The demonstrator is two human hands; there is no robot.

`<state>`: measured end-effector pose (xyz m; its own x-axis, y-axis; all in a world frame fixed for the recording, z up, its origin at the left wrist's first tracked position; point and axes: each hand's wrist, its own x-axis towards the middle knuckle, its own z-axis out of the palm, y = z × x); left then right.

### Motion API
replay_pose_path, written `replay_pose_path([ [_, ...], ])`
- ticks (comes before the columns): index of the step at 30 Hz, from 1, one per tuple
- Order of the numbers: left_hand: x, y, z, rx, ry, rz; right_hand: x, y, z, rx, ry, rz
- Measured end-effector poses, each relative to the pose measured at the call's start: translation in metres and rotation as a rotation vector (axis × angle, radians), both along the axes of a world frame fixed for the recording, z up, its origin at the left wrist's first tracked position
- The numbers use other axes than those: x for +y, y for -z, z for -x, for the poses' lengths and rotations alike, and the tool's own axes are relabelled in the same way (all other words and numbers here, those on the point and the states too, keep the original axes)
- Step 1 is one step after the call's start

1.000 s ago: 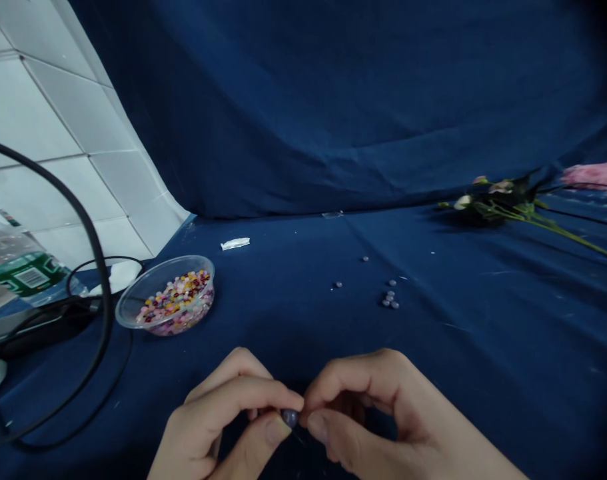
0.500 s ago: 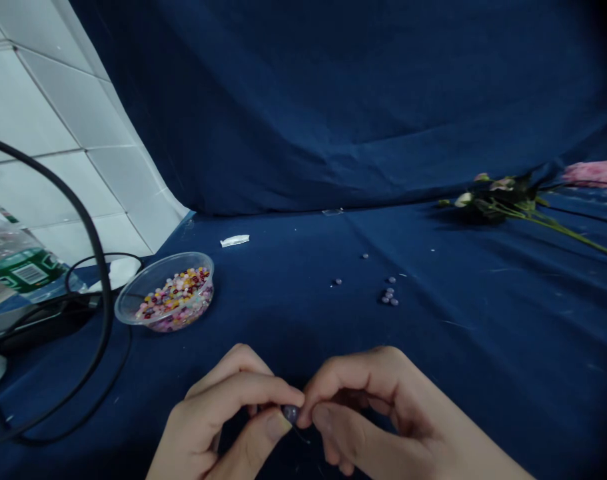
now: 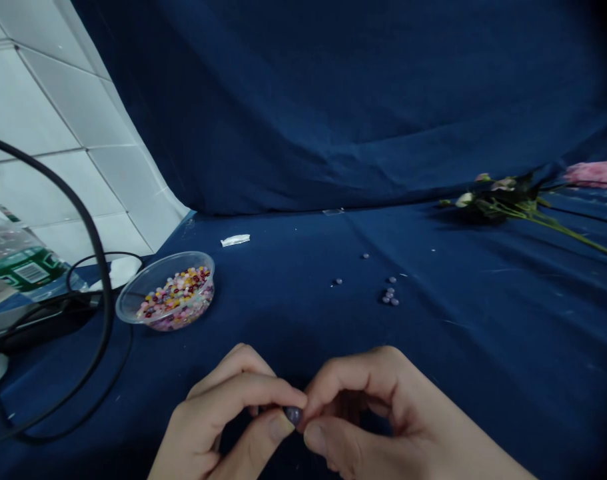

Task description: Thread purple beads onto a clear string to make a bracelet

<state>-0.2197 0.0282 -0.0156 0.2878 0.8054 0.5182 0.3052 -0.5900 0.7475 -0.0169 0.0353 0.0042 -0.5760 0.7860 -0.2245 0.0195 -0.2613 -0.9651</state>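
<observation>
A dark purple bead [image 3: 294, 416] is pinched between the thumb and forefinger of my left hand [image 3: 233, 420]. Right beside it, my right hand [image 3: 373, 413] has its forefinger tip against the bead's side, with the thumb close below. Whatever lies between those right fingertips, if anything, is too small to make out. Beyond my hands, several loose purple beads [image 3: 390, 297] rest on the blue cloth [image 3: 283, 300], some of them in a small cluster.
To the left stands a clear plastic bowl [image 3: 128, 307] of many-coloured beads. A black cable [image 3: 96, 247] loops near a bottle with a green label [image 3: 28, 267]. A white scrap [image 3: 236, 240] lies farther back. Artificial flowers [image 3: 503, 200] lie at the far right.
My right thumb has shifted slightly left and down, nearer the bead. A thin strand that showed below the bead is no longer visible. The left hand keeps its pinch.
</observation>
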Motion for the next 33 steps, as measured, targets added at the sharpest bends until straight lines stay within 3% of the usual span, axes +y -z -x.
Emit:
replay_pose_path([
  [8,-0.001,0.002,0.000,-0.010,0.046,0.008,0.000,-0.004,0.000,-0.097,0.017,-0.061],
  [21,0.000,0.001,-0.001,-0.025,0.010,-0.033,-0.003,-0.010,0.002,-0.253,0.321,-0.246],
  [27,0.000,0.000,-0.001,-0.025,0.013,-0.012,-0.004,-0.002,0.000,-0.207,0.226,-0.264],
  [33,-0.001,-0.002,-0.002,-0.018,0.011,-0.011,-0.004,0.000,-0.001,-0.193,0.219,-0.273],
])
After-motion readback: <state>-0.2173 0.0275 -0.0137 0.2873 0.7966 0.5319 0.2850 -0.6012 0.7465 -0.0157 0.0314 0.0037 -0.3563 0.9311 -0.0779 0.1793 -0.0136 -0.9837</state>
